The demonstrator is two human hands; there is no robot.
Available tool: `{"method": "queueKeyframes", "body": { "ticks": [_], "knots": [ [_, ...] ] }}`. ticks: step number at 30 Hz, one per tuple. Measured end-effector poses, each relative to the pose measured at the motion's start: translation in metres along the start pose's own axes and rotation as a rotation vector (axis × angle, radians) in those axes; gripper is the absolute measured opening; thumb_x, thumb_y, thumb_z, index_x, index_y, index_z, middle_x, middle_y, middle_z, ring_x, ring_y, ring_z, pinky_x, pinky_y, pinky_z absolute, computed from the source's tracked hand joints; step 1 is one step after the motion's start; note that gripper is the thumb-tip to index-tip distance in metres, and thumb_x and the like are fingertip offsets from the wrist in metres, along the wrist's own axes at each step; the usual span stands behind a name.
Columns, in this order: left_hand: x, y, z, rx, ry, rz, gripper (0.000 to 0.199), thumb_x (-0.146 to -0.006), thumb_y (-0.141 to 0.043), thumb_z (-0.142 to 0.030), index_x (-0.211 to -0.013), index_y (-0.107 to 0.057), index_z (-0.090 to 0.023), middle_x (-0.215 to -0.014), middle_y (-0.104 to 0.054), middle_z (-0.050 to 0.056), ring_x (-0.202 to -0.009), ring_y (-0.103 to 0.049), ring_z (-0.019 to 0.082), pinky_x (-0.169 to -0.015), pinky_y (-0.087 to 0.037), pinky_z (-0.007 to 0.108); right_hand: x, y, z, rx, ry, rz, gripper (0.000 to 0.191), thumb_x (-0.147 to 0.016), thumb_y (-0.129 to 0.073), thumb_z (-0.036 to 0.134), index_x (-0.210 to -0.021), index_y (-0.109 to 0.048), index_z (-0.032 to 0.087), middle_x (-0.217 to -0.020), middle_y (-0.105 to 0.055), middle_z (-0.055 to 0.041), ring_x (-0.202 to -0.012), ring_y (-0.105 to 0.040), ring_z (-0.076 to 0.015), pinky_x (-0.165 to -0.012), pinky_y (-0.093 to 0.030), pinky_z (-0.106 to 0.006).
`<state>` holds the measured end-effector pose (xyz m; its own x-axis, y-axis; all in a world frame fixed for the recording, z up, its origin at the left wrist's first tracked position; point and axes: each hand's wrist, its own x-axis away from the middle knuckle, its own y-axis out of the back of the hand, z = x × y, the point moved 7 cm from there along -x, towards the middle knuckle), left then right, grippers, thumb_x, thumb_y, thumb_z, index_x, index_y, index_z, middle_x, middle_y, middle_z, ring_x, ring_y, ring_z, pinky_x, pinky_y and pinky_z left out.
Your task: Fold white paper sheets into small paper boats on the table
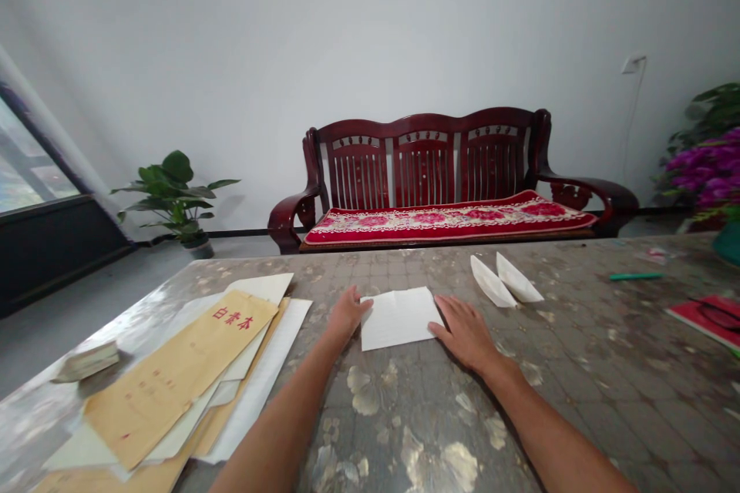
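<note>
A white sheet of paper [398, 320], with a faint crease near its top edge, lies on the patterned tabletop in front of me. My left hand [345, 311] grips its left edge, thumb over the paper. At the right edge is my right hand [467, 331], holding it with the thumb on the sheet and the other fingers along the side. Two folded white paper boats [492, 282] [519, 279] sit side by side beyond my right hand.
Left of my arms, a brown paper-covered booklet [179, 377] tops a pile of loose papers, beside a small thick pad [89, 362]. To the right lie a green pen [634, 276], a red book [702, 320] and glasses [717, 314]. A wooden bench [419, 169] stands behind the table.
</note>
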<state>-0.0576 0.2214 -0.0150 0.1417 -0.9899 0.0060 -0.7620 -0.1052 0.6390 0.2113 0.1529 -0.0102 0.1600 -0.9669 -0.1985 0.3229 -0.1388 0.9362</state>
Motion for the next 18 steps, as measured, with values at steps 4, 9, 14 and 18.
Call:
{"method": "queueKeyframes", "body": {
  "ticks": [4,9,14,18],
  "knots": [
    [-0.002,-0.003,-0.005,0.067,-0.006,-0.013,0.035,-0.071,-0.069,-0.02,-0.106,-0.067,-0.012,-0.083,-0.072,0.006,-0.078,-0.067,0.02,-0.066,-0.047,0.024,0.001,0.001,0.003,-0.006,-0.005,0.023,0.065,-0.087,-0.053,0.041,-0.145,-0.04,0.017,-0.15,-0.043,-0.0122,-0.139,-0.036,-0.0311,-0.114,-0.023,-0.053],
    [0.009,0.0,-0.011,0.154,-0.07,-0.017,0.019,-0.068,-0.069,-0.021,-0.086,-0.069,-0.015,-0.064,-0.065,-0.001,-0.061,-0.06,0.015,-0.053,-0.04,0.021,0.001,0.0,0.002,-0.052,-0.016,0.008,0.066,-0.086,-0.055,0.038,-0.147,-0.038,0.018,-0.15,-0.043,-0.0135,-0.14,-0.035,-0.031,-0.114,-0.021,-0.053],
    [0.025,0.013,-0.02,0.241,-0.144,-0.077,0.021,-0.074,-0.061,-0.035,-0.085,-0.063,-0.017,-0.064,-0.061,-0.003,-0.059,-0.056,0.013,-0.053,-0.04,0.021,-0.002,0.004,-0.006,-0.166,-0.047,-0.077,0.069,-0.084,-0.056,0.038,-0.147,-0.036,0.019,-0.145,-0.048,-0.0139,-0.134,-0.044,-0.0295,-0.112,-0.026,-0.051],
    [0.046,0.03,-0.037,0.476,-0.29,-0.108,0.02,-0.075,-0.059,-0.038,-0.083,-0.055,-0.02,-0.081,-0.068,0.001,-0.075,-0.063,0.016,-0.068,-0.048,0.025,-0.005,0.009,-0.006,-0.331,0.0,-0.123,0.074,-0.076,-0.061,0.031,-0.145,-0.037,0.017,-0.142,-0.052,-0.0133,-0.128,-0.05,-0.0278,-0.109,-0.035,-0.047]
  ]
}}
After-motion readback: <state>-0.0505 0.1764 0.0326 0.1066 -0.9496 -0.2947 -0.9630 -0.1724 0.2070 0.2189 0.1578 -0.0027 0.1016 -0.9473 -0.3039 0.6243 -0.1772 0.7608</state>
